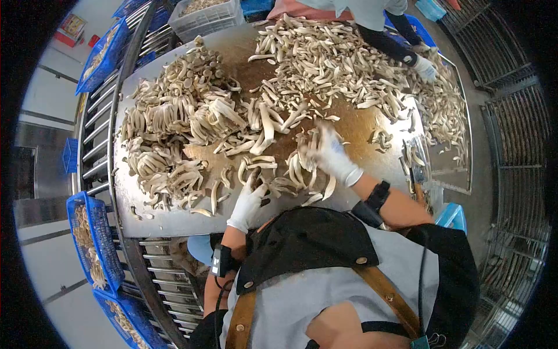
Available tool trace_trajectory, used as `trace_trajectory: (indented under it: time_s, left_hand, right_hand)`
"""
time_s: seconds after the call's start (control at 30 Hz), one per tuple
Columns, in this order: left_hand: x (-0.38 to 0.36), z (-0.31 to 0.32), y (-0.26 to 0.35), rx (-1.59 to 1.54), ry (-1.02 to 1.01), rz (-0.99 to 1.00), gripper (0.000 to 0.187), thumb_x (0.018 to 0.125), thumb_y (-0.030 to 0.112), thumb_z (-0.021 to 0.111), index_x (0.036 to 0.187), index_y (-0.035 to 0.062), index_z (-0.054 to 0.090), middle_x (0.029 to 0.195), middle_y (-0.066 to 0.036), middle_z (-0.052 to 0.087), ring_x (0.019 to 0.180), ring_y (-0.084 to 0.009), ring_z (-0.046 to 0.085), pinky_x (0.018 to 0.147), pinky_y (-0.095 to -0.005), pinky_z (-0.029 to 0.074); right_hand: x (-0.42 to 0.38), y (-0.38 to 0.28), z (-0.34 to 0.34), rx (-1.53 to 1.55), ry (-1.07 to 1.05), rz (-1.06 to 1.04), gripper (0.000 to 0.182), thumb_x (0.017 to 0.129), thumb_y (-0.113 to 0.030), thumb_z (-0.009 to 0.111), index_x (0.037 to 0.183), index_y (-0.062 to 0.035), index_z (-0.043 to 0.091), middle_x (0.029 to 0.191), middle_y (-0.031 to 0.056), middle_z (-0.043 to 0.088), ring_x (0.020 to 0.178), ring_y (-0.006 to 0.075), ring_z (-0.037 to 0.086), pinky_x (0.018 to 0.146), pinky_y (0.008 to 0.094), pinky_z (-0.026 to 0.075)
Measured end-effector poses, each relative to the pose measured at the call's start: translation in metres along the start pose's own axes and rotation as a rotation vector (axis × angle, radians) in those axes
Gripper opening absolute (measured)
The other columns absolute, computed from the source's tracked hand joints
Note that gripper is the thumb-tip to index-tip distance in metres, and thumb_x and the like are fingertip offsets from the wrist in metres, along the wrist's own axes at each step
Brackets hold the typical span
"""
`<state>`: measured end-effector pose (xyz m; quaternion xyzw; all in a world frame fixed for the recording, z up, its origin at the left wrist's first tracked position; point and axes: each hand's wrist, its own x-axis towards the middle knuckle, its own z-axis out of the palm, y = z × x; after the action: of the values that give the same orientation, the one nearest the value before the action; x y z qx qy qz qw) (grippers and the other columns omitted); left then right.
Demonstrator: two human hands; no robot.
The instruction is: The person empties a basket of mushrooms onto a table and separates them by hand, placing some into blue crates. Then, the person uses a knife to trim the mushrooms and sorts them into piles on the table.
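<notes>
1. Head view: on the metal surface (359,123), a loose bunch of mushrooms (295,168) lies between the two gloved hands, at two o'clock from the left hand (247,205) and at about nine o'clock from the right hand (336,158).
2. The right fingers reach over the bunch's upper edge and overlap it; motion blur hides their tips, so I cannot tell whether they grip.
3. The left fingers are spread, with dark tips, just beside the bunch's near end, and nothing shows between them.
4. Most stems in the bunch run roughly from twelve to six o'clock, some leaning towards eleven and five. A single mushroom (330,187) below the right hand slants from one to seven.
5. A clustered heap (180,107) fills the surface's ten o'clock side; a looser heap (325,61) spreads from twelve to two, its pieces pointing many ways. A co-worker's gloved hand (426,68) touches mushrooms at two.
6. The red-and-yellow sign (71,28) at ten o'clock is too small to read, as is the pale mark on the left wrist device (221,260).
</notes>
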<state>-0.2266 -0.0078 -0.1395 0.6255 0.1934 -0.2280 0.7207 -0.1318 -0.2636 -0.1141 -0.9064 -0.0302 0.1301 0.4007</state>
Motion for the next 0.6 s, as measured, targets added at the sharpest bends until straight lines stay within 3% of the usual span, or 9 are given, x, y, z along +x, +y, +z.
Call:
trace_trajectory:
  time_s: [0.07, 0.1, 0.17, 0.3, 0.37, 0.43, 0.5, 0.57, 0.6]
  left_hand:
    - [0.006, -0.010, -0.016, 0.027, 0.031, 0.005, 0.052, 0.093, 0.018, 0.058, 0.142, 0.0048, 0.043, 0.122, -0.009, 0.059, 0.102, -0.0149, 0.057, 0.083, -0.0277, 0.048]
    - [0.010, -0.012, -0.024, 0.124, 0.089, 0.087, 0.051, 0.094, 0.018, 0.057, 0.141, 0.0045, 0.043, 0.122, -0.009, 0.059, 0.104, -0.0152, 0.057, 0.086, -0.0277, 0.048]
    - [0.013, -0.012, -0.029, 0.324, 0.205, 0.262, 0.049, 0.095, 0.018, 0.056, 0.141, 0.0038, 0.044, 0.122, -0.008, 0.059, 0.107, -0.0158, 0.057, 0.091, -0.0277, 0.047]
    - [0.001, -0.006, -0.004, -0.098, 0.050, -0.053, 0.042, 0.096, 0.023, 0.058, 0.132, 0.0031, 0.052, 0.117, -0.008, 0.062, 0.095, -0.0161, 0.063, 0.081, -0.0308, 0.053]
    - [-0.004, 0.019, 0.006, -0.265, -0.142, -0.105, 0.052, 0.095, 0.039, 0.061, 0.134, 0.0052, 0.049, 0.122, -0.008, 0.061, 0.104, -0.0216, 0.062, 0.089, -0.0390, 0.053]
    - [-0.002, 0.049, 0.014, -0.653, -0.523, 0.005, 0.071, 0.087, 0.053, 0.066, 0.139, 0.0101, 0.045, 0.125, -0.006, 0.058, 0.110, -0.0230, 0.058, 0.095, -0.0418, 0.050]
    - [0.002, 0.065, 0.023, -0.901, -0.454, -0.063, 0.079, 0.082, 0.058, 0.067, 0.141, 0.0115, 0.042, 0.129, -0.007, 0.055, 0.116, -0.0269, 0.056, 0.100, -0.0467, 0.047]
    - [0.003, 0.073, 0.037, -0.870, -0.243, 0.250, 0.072, 0.087, 0.041, 0.070, 0.144, 0.0111, 0.039, 0.135, -0.008, 0.053, 0.121, -0.0289, 0.053, 0.104, -0.0487, 0.044]
    - [0.004, 0.064, 0.035, -0.865, -0.304, 0.222, 0.067, 0.090, 0.041, 0.066, 0.143, 0.0107, 0.040, 0.135, -0.009, 0.053, 0.122, -0.0293, 0.054, 0.105, -0.0486, 0.044]
  right_hand:
    - [0.009, 0.102, 0.093, -0.549, 0.060, -0.167, 0.094, 0.075, -0.050, 0.074, 0.145, -0.0035, 0.032, 0.152, 0.0279, 0.021, 0.139, 0.0483, 0.023, 0.114, 0.0484, 0.028]
    - [-0.011, 0.050, 0.070, -0.362, -0.048, 0.048, 0.090, 0.075, -0.047, 0.074, 0.144, -0.0058, 0.035, 0.152, 0.0268, 0.021, 0.138, 0.0487, 0.023, 0.114, 0.0490, 0.028]
    - [0.006, 0.065, 0.071, -0.300, 0.070, -0.018, 0.076, 0.074, -0.032, 0.076, 0.136, -0.0029, 0.043, 0.144, 0.0266, 0.033, 0.133, 0.0474, 0.031, 0.112, 0.0478, 0.031]
    - [0.003, 0.029, 0.013, 0.894, -0.051, 0.217, 0.071, 0.088, -0.019, 0.069, 0.144, 0.0042, 0.033, 0.132, 0.0195, 0.053, 0.118, 0.0249, 0.053, 0.100, 0.0336, 0.043]
    - [-0.013, 0.021, 0.004, 1.118, -0.244, 0.245, 0.068, 0.093, -0.018, 0.064, 0.146, 0.0032, 0.028, 0.134, 0.0161, 0.053, 0.116, 0.0203, 0.054, 0.095, 0.0330, 0.047]
    - [-0.037, -0.028, -0.003, 1.285, -0.422, -0.120, 0.056, 0.100, -0.023, 0.055, 0.145, 0.0022, 0.033, 0.136, 0.0098, 0.051, 0.119, 0.0154, 0.050, 0.101, 0.0298, 0.042]
    - [-0.031, -0.049, 0.001, 1.033, -0.475, -0.047, 0.054, 0.098, -0.020, 0.057, 0.143, 0.0020, 0.037, 0.136, 0.0077, 0.051, 0.119, 0.0128, 0.048, 0.103, 0.0277, 0.040]
    - [-0.027, -0.053, -0.009, 0.916, -0.240, -0.066, 0.057, 0.095, -0.019, 0.062, 0.141, 0.0057, 0.038, 0.126, 0.0072, 0.056, 0.112, 0.0136, 0.052, 0.097, 0.0263, 0.042]
    - [-0.027, -0.053, -0.017, 0.901, -0.253, -0.048, 0.053, 0.095, -0.019, 0.062, 0.137, 0.0060, 0.042, 0.120, 0.0072, 0.058, 0.108, 0.0138, 0.053, 0.094, 0.0267, 0.043]
